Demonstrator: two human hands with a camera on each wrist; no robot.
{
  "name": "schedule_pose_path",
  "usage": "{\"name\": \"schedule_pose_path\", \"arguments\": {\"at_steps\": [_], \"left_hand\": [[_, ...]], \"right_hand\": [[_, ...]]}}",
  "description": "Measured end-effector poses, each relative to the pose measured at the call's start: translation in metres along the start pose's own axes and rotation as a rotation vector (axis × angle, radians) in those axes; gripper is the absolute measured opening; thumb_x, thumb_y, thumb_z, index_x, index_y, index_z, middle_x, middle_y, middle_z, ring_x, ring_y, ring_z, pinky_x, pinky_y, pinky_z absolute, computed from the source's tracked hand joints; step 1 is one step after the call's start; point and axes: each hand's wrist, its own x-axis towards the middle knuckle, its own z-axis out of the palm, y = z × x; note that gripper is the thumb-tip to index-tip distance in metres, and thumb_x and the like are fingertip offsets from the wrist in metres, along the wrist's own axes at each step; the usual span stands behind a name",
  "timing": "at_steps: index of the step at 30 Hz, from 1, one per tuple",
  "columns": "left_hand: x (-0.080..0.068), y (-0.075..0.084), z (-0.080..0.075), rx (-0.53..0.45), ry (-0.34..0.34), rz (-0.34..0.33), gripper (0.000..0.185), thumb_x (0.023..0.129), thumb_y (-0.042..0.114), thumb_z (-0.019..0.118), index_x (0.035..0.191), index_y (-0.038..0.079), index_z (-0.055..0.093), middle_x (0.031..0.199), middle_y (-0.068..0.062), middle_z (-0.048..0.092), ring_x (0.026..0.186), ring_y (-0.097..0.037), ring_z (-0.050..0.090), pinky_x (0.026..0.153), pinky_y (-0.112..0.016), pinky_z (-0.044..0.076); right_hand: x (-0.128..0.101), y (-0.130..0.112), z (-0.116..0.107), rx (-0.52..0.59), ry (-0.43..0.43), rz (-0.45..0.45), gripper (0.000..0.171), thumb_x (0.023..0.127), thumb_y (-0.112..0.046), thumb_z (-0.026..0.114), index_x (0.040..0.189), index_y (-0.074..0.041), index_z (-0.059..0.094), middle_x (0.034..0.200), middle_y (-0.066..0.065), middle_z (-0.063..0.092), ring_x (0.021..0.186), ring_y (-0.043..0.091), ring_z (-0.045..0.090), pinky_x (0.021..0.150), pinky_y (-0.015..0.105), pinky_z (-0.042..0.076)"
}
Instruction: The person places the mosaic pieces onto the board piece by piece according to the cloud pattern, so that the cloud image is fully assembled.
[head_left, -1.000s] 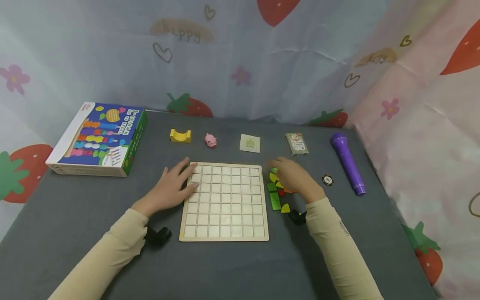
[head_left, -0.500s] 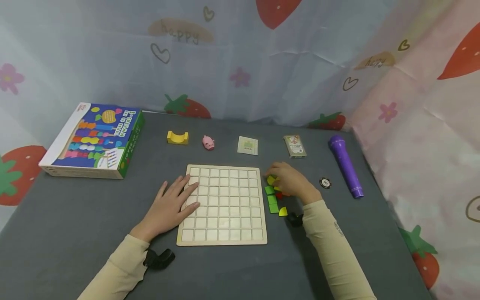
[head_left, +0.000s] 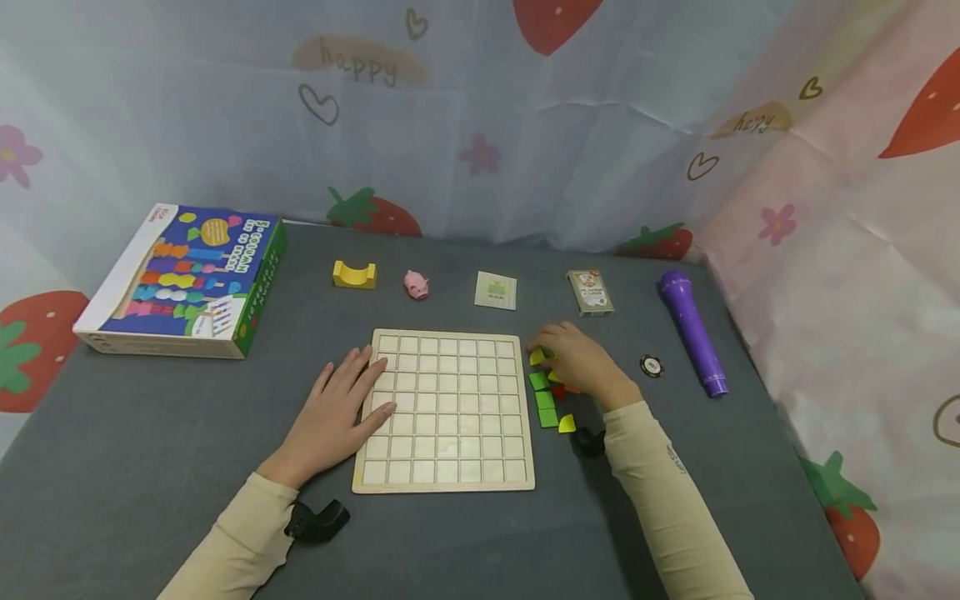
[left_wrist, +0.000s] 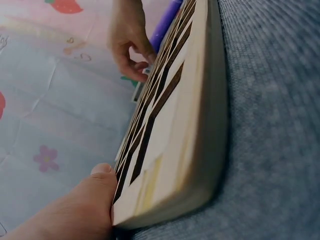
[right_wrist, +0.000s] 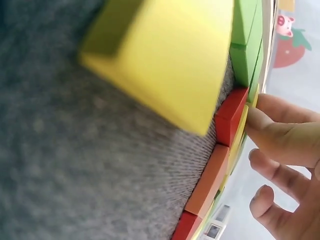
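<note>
Blocks (head_left: 547, 402) under and beside right grip (head_left: 581, 358)

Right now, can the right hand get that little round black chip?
Probably yes. The chip lies uncovered on the table, to the right of the right hand, and nothing seems to stand between them. The hand would likely have to leave the colored blocks first.

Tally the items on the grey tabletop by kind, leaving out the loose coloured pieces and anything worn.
Pale wooden grid board: 1
Large blue printed cardboard box: 1
Yellow scooped block: 1
Pink toy pig: 1
Pale square card: 1
Small rectangular pack: 1
Purple microphone: 1
Round black-and-white chip: 1
Total: 8
</note>
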Motion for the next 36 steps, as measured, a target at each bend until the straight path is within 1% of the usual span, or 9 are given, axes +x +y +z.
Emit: {"name": "schedule_pose_path", "arguments": {"at_steps": [5,13,18,22,24,26,29,33,36], "left_hand": [[0.0,-0.001,0.0,0.012,-0.014,-0.016,0.068,0.096,0.051,0.049,0.15,0.012,0.034,0.158,-0.013,0.022,0.146,-0.032,0.018,0.116,-0.054,0.008],[0.001,0.0,-0.003,0.02,-0.037,-0.022,0.067,0.097,0.052,0.046,0.151,0.013,0.033,0.159,-0.013,0.019,0.147,-0.031,0.015,0.117,-0.053,0.006],[0.002,0.0,-0.003,0.027,-0.046,-0.026,0.068,0.097,0.052,0.046,0.15,0.013,0.033,0.159,-0.013,0.019,0.147,-0.031,0.015,0.117,-0.054,0.006],[0.002,0.002,-0.003,0.035,-0.053,-0.028,0.068,0.097,0.053,0.045,0.151,0.013,0.032,0.159,-0.013,0.018,0.147,-0.031,0.014,0.117,-0.054,0.005],[0.002,0.002,-0.003,0.034,-0.059,-0.03,0.068,0.097,0.053,0.045,0.151,0.013,0.032,0.159,-0.013,0.018,0.147,-0.03,0.014,0.117,-0.053,0.005],[0.0,0.002,-0.003,0.032,-0.063,-0.03,0.068,0.097,0.053,0.045,0.151,0.014,0.032,0.159,-0.013,0.017,0.148,-0.03,0.013,0.117,-0.053,0.005],[-0.001,0.001,-0.003,0.034,-0.06,-0.029,0.066,0.097,0.052,0.045,0.15,0.016,0.034,0.159,-0.013,0.018,0.147,-0.031,0.013,0.117,-0.054,0.005],[-0.002,0.002,-0.003,0.048,-0.047,-0.023,0.063,0.098,0.05,0.045,0.149,0.016,0.036,0.158,-0.014,0.021,0.147,-0.033,0.014,0.117,-0.055,0.007],[-0.003,0.005,-0.002,0.058,-0.043,-0.021,0.061,0.098,0.049,0.044,0.149,0.014,0.037,0.157,-0.015,0.023,0.146,-0.035,0.015,0.116,-0.056,0.008]], "right_hand": [[0.003,-0.002,-0.003,-0.012,-0.015,-0.003,0.026,0.088,-0.01,0.069,0.114,-0.012,0.069,0.115,0.004,0.062,0.112,0.023,0.053,0.095,0.038,0.048],[0.008,-0.003,-0.008,-0.014,-0.088,0.054,0.03,0.091,-0.013,0.066,0.12,-0.011,0.066,0.119,0.006,0.06,0.116,0.025,0.053,0.096,0.04,0.048],[0.01,-0.004,-0.009,-0.02,-0.089,0.07,0.028,0.092,-0.014,0.064,0.12,-0.011,0.067,0.119,0.006,0.061,0.117,0.024,0.052,0.098,0.039,0.047],[0.01,-0.012,-0.015,-0.022,-0.04,0.029,0.025,0.092,-0.014,0.065,0.117,-0.01,0.068,0.114,0.006,0.063,0.111,0.024,0.055,0.094,0.037,0.049],[0.011,-0.02,-0.018,-0.013,-0.018,0.002,0.025,0.091,-0.013,0.066,0.116,-0.01,0.068,0.113,0.006,0.063,0.109,0.023,0.055,0.091,0.036,0.05],[0.015,-0.03,-0.021,0.005,-0.007,-0.025,0.026,0.091,-0.013,0.066,0.117,-0.01,0.067,0.113,0.006,0.062,0.11,0.023,0.055,0.09,0.036,0.051],[0.023,-0.047,-0.023,0.028,-0.001,-0.074,0.028,0.091,-0.013,0.066,0.119,-0.01,0.065,0.114,0.005,0.061,0.111,0.022,0.055,0.088,0.034,0.051],[0.038,-0.068,-0.019,0.057,0.006,-0.157,0.026,0.09,-0.011,0.067,0.116,-0.009,0.066,0.109,0.004,0.062,0.102,0.019,0.059,0.082,0.03,0.052],[0.048,-0.083,-0.015,0.076,-0.013,-0.192,0.025,0.089,-0.011,0.068,0.114,-0.011,0.067,0.107,0.001,0.061,0.097,0.015,0.061,0.08,0.027,0.052]]}}
